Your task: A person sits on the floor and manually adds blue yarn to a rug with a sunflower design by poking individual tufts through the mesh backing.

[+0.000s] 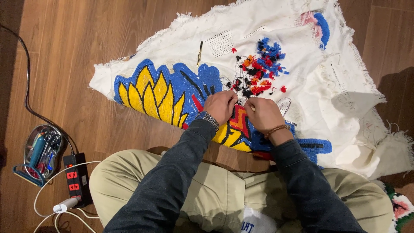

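Observation:
A white cloth (pixel 302 73) with a tufted blue, yellow and red design lies spread on the wooden floor in front of my crossed legs. My left hand (pixel 221 106) and my right hand (pixel 264 113) rest side by side on the tufted part, fingers curled and pinching at the yarn near a red and orange patch (pixel 239 121). Just beyond my fingers lies a heap of loose red, black, orange and blue yarn bits (pixel 258 71). Whether either hand holds a small tool is hidden by the fingers.
A thin dark pen-like tool (pixel 200 51) lies on the cloth farther off. At the left, a round tin of scissors and tools (pixel 41 151) sits beside a black power strip (pixel 76 179) with white cables. A small tufted piece (pixel 401 207) shows at the lower right.

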